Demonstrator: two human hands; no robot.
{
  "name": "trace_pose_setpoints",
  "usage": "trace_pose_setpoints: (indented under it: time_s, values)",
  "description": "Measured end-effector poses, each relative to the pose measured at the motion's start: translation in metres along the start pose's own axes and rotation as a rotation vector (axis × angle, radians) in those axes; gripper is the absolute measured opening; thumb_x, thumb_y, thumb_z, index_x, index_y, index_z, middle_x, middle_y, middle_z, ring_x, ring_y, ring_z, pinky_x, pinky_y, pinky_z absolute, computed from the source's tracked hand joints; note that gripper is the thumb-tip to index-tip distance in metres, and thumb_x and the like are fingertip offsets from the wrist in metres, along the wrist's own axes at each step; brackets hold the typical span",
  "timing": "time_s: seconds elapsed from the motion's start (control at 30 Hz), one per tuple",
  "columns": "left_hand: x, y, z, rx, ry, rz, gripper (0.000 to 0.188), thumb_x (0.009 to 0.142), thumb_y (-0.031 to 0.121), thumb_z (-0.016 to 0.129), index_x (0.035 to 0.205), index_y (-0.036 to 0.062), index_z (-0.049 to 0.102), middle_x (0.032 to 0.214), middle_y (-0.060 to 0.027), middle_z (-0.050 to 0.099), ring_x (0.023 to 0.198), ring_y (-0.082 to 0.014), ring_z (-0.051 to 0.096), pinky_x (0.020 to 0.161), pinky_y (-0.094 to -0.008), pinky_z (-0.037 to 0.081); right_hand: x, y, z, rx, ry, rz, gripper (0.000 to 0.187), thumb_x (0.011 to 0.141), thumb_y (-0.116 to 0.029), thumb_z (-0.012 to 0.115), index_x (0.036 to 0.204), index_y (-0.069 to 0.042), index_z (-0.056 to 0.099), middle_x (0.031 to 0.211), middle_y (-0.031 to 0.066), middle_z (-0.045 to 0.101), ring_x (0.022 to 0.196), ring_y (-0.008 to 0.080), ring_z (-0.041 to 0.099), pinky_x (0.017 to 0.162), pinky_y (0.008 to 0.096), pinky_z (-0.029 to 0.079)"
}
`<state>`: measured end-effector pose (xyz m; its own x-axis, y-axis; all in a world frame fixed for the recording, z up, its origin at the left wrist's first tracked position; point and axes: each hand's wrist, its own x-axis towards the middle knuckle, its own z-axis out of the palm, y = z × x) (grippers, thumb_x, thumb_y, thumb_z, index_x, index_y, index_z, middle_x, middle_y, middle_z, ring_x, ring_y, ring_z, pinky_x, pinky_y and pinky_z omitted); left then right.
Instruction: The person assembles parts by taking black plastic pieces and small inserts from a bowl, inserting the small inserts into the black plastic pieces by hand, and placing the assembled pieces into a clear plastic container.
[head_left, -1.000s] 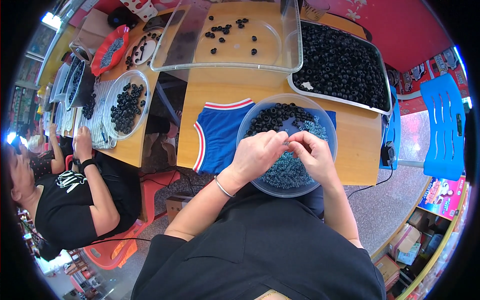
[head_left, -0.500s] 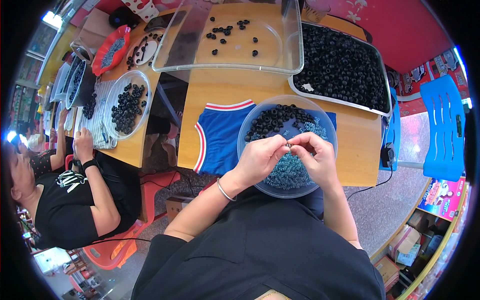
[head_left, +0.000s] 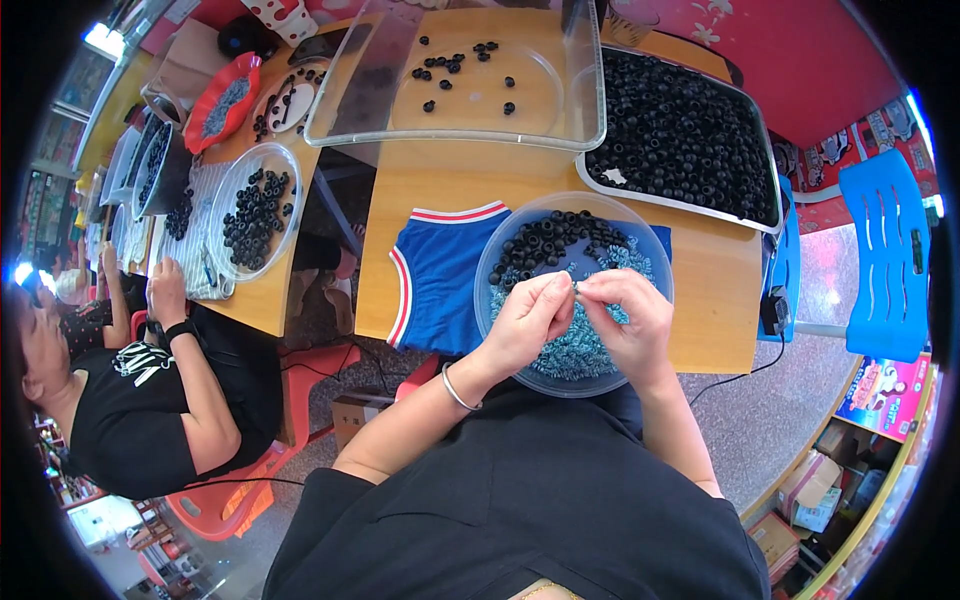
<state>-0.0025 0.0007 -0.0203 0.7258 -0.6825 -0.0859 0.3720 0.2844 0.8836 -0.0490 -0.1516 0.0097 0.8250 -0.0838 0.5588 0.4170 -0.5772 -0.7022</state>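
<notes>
My left hand (head_left: 535, 315) and my right hand (head_left: 635, 318) meet fingertip to fingertip over a round clear plastic tub (head_left: 482, 285). Both are closed in a pinch around something tiny, mostly hidden by the fingers. Inside the tub, black round ring-like parts (head_left: 549, 240) lie along the far side. Small pale-teal translucent pieces (head_left: 580, 350) are heaped on the near side and up the right. Beneath the tub and to its left lies a blue cloth garment (head_left: 440, 270) with red and white trim.
A metal tray (head_left: 690, 212) full of black parts stands at the back right. Beside it is a large clear bin (head_left: 455, 137) holding a few. At left a person in black (head_left: 150, 400) works near another tub (head_left: 291, 230). A blue chair (head_left: 885, 260) stands right.
My hands have shifted slightly, and the fingertips now sit a little apart at the pinch. The tub and other containers stay put. Farther left, another person's arm has moved.
</notes>
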Motion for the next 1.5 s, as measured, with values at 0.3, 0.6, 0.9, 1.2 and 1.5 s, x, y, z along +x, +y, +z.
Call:
trace_pose_setpoints:
  time_s: [0.3, 0.6, 0.9, 1.2, 1.5]
  values:
    - [0.003, 0.014, 0.003, 0.997, 0.145, 0.514, 0.014, 0.093, 0.017, 0.055, 0.088, 0.0050, 0.051, 0.067, -0.0127, 0.056, 0.063, -0.0306, 0.060, 0.054, -0.0371, 0.047, -0.005, -0.002, -0.003, 0.525, -0.035, 0.657, 0.005, 0.080, 0.002, 0.068, 0.085, 0.002, 0.066, 0.084, 0.0052, 0.067, 0.075, 0.0070, 0.063, 0.067, 0.0212, 0.052]
    - [0.002, 0.015, 0.005, 0.716, 0.131, 0.303, 0.026, 0.099, 0.015, 0.045, 0.078, 0.0009, 0.050, 0.063, -0.0079, 0.047, 0.054, -0.0182, 0.048, 0.052, -0.0294, 0.038, -0.001, -0.003, 0.001, 0.113, -0.006, 0.205, 0.018, 0.069, 0.008, 0.070, 0.085, -0.001, 0.066, 0.080, 0.0076, 0.066, 0.067, 0.0135, 0.063, 0.061, 0.0233, 0.051]
    - [0.006, 0.012, 0.002, 0.519, 0.097, 0.059, 0.034, 0.100, 0.022, 0.043, 0.073, 0.0025, 0.046, 0.059, -0.0011, 0.045, 0.054, -0.0076, 0.041, 0.050, -0.0258, 0.034, 0.004, 0.001, -0.003, -0.094, -0.042, -0.043, 0.019, 0.066, 0.010, 0.069, 0.079, -0.002, 0.064, 0.079, 0.0081, 0.065, 0.070, 0.0166, 0.063, 0.060, 0.0246, 0.051]
    - [0.011, 0.012, -0.001, 0.423, 0.034, -0.080, 0.032, 0.100, 0.023, 0.043, 0.076, 0.0030, 0.050, 0.059, 0.0002, 0.047, 0.055, -0.0076, 0.043, 0.051, -0.0253, 0.037, -0.003, 0.008, -0.002, -0.013, -0.040, 0.075, 0.019, 0.065, 0.008, 0.069, 0.080, -0.002, 0.063, 0.081, 0.0086, 0.065, 0.073, 0.0224, 0.064, 0.064, 0.0299, 0.052]
    - [0.006, 0.010, 0.006, 0.311, 0.080, 0.024, 0.021, 0.100, 0.017, 0.044, 0.085, 0.0039, 0.050, 0.064, 0.0029, 0.046, 0.058, -0.0055, 0.041, 0.053, -0.0223, 0.037, -0.004, 0.005, 0.005, 0.136, 0.041, 0.330, 0.015, 0.069, 0.007, 0.068, 0.081, -0.001, 0.063, 0.082, 0.0090, 0.066, 0.070, 0.0151, 0.064, 0.063, 0.0250, 0.052]
